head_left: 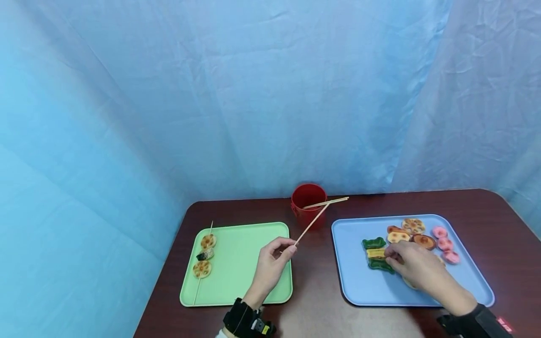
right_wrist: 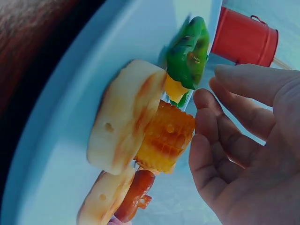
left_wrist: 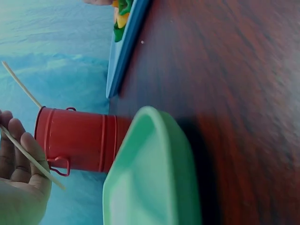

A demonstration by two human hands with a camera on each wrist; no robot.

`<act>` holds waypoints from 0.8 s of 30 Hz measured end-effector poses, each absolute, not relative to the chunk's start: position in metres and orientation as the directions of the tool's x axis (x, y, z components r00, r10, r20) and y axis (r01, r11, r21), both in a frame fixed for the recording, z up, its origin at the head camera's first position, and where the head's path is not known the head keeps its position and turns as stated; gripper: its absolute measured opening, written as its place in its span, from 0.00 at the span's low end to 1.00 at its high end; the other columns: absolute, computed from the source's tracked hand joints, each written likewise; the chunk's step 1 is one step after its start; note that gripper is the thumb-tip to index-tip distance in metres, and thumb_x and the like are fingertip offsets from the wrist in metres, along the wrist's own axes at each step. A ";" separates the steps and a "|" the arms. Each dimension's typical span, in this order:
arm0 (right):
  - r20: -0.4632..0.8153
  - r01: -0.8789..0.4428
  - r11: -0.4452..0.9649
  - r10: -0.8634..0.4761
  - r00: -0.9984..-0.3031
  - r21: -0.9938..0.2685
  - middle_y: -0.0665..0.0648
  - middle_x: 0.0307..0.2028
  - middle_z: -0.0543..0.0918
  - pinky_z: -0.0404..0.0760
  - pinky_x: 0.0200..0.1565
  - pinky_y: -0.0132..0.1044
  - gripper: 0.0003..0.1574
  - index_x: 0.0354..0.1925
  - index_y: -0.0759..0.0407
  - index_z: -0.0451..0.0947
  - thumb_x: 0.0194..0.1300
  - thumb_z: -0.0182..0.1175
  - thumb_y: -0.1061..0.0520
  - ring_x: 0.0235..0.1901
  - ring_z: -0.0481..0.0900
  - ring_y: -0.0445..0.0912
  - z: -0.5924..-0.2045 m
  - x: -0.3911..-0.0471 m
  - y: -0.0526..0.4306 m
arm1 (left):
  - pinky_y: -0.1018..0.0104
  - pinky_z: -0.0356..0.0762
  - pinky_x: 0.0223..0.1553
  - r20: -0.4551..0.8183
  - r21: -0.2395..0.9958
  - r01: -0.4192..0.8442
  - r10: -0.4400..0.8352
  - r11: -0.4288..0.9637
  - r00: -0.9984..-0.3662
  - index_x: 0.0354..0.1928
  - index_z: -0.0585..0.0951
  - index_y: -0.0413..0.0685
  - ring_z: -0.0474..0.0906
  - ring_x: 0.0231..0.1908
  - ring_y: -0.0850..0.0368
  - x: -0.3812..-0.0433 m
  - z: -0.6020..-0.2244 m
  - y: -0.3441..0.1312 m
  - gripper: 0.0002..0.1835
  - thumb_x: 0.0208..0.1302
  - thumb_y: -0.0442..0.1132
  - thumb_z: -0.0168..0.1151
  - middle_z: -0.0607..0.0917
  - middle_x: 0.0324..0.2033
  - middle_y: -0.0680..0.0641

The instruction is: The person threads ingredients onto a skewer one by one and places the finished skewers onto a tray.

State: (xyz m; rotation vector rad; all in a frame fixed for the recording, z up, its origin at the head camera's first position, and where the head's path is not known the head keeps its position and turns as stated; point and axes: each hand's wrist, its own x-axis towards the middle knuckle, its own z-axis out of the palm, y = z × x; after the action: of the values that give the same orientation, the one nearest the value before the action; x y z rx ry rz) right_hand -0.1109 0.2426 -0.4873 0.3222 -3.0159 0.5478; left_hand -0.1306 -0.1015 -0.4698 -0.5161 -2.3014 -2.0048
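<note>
In the head view my left hand (head_left: 270, 263) pinches a thin wooden skewer (head_left: 313, 224), which slants up to the right, its far end overlapping the skewers at the red bucket. My right hand (head_left: 416, 265) is low over the blue tray (head_left: 352, 286), fingers bent and apart, beside a yellow piece (head_left: 375, 253) lying between two green pepper pieces (head_left: 374, 243). In the right wrist view no food shows between the thumb and fingers (right_wrist: 206, 126); a grilled corn piece (right_wrist: 166, 140) and a pale browned slab (right_wrist: 126, 117) are close to the fingertips.
A red bucket (head_left: 302, 218) with skewers (head_left: 334, 202) stands at the back. On the green tray (head_left: 245, 234) at left lies a loaded skewer with two round slices (head_left: 202, 269) and a dark-ended piece (head_left: 205, 254). Pink pieces (head_left: 444, 244) and mushroom slices (head_left: 424, 241) lie on the blue tray.
</note>
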 end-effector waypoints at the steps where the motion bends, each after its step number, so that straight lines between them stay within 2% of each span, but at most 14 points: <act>1: 0.104 -0.226 0.916 -0.203 -0.974 -0.331 0.46 0.28 0.80 0.76 0.28 0.40 0.07 0.34 0.53 0.83 0.54 0.70 0.57 0.27 0.74 0.38 -0.488 -0.111 0.243 | 0.70 0.76 0.34 0.246 0.953 0.277 0.226 0.118 -0.943 0.43 0.83 0.36 0.78 0.33 0.42 -0.130 -0.470 -0.103 0.08 0.65 0.33 0.60 0.83 0.35 0.36; 5: 0.158 -0.281 0.918 -0.245 -0.957 -0.280 0.46 0.27 0.79 0.76 0.30 0.41 0.07 0.31 0.53 0.82 0.52 0.70 0.59 0.28 0.74 0.39 -0.491 -0.112 0.242 | 0.71 0.76 0.33 0.216 0.954 0.260 0.256 0.151 -0.942 0.42 0.83 0.35 0.78 0.32 0.42 -0.128 -0.471 -0.105 0.08 0.65 0.32 0.60 0.83 0.33 0.38; 12: 0.228 -0.349 0.917 -0.305 -0.925 -0.191 0.44 0.23 0.72 0.70 0.28 0.40 0.12 0.24 0.49 0.75 0.51 0.70 0.61 0.25 0.67 0.40 -0.495 -0.111 0.242 | 0.71 0.75 0.33 0.180 0.951 0.237 0.265 0.199 -0.947 0.42 0.84 0.36 0.77 0.30 0.59 -0.126 -0.471 -0.106 0.08 0.65 0.33 0.61 0.84 0.33 0.43; 17: 0.185 -0.283 0.924 -0.241 -0.953 -0.255 0.44 0.23 0.74 0.71 0.27 0.38 0.09 0.26 0.49 0.78 0.52 0.69 0.60 0.24 0.69 0.39 -0.491 -0.110 0.242 | 0.71 0.74 0.32 0.162 0.949 0.224 0.266 0.221 -0.950 0.42 0.84 0.36 0.76 0.30 0.61 -0.127 -0.472 -0.107 0.09 0.65 0.34 0.61 0.84 0.32 0.40; 22: 0.163 -0.209 0.926 -0.164 -0.973 -0.315 0.43 0.19 0.72 0.64 0.19 0.33 0.06 0.32 0.53 0.79 0.55 0.68 0.57 0.17 0.64 0.38 -0.483 -0.110 0.242 | 0.73 0.71 0.29 0.143 0.951 0.207 0.269 0.231 -0.953 0.41 0.85 0.40 0.74 0.27 0.61 -0.127 -0.473 -0.108 0.07 0.64 0.34 0.61 0.83 0.30 0.39; 24: 0.183 -0.203 0.917 -0.146 -0.972 -0.344 0.43 0.19 0.72 0.65 0.19 0.32 0.06 0.32 0.54 0.78 0.55 0.67 0.58 0.17 0.65 0.37 -0.481 -0.110 0.243 | 0.73 0.71 0.28 0.143 0.949 0.211 0.276 0.236 -0.950 0.41 0.85 0.41 0.73 0.25 0.62 -0.126 -0.473 -0.108 0.07 0.64 0.35 0.61 0.83 0.29 0.39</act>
State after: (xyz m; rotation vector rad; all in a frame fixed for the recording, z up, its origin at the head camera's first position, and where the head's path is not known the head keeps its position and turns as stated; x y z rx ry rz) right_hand -0.1098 0.2428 -0.4805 0.2681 -2.9245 0.5496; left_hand -0.1263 -0.1084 -0.4733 -0.4961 -2.5113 -1.9131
